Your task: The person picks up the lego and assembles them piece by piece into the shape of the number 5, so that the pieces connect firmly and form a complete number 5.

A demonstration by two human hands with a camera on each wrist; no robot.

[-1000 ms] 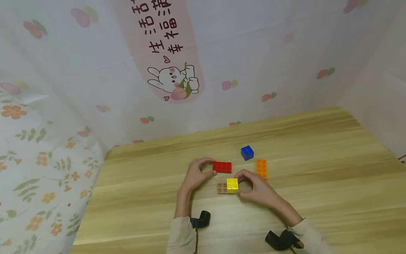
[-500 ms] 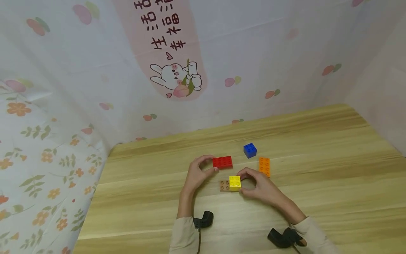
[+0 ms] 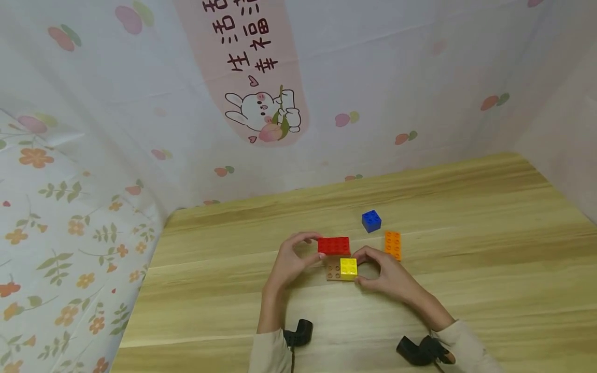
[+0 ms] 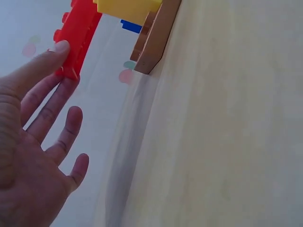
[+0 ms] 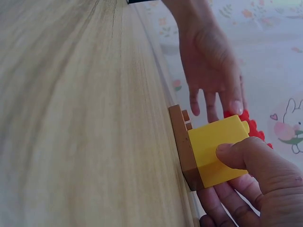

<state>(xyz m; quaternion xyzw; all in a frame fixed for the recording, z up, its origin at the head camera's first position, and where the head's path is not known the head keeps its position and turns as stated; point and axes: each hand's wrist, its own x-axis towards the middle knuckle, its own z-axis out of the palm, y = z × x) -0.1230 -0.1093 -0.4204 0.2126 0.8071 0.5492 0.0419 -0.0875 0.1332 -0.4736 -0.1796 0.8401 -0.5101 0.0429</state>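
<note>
My left hand point(image 3: 289, 265) pinches a red 2x4 toy building brick point(image 3: 333, 246) at its left end, between thumb and fingertips. In the left wrist view the red brick point(image 4: 78, 40) is up off the tabletop, studs facing left, while the ring and little fingers stay loose. A square yellow brick point(image 3: 348, 269) sits on the right half of a flat brown brick point(image 3: 332, 272), whose left studs are bare. My right hand point(image 3: 391, 274) grips the yellow brick from the right, the thumb point(image 5: 232, 155) on its near side. The red brick overlaps the brown one's far edge in the head view.
Beyond the hands, a blue square brick point(image 3: 371, 221) and a flat orange brick point(image 3: 393, 245) lie on the wooden table point(image 3: 224, 259). A patterned cloth point(image 3: 396, 77) hangs behind the table's far edge. Black wrist cameras point(image 3: 298, 332) sit at both cuffs.
My left hand has lifted the red brick and brought it nearer, towards the brown brick. The right hand keeps its grip on the yellow brick. The head view has shifted slightly.
</note>
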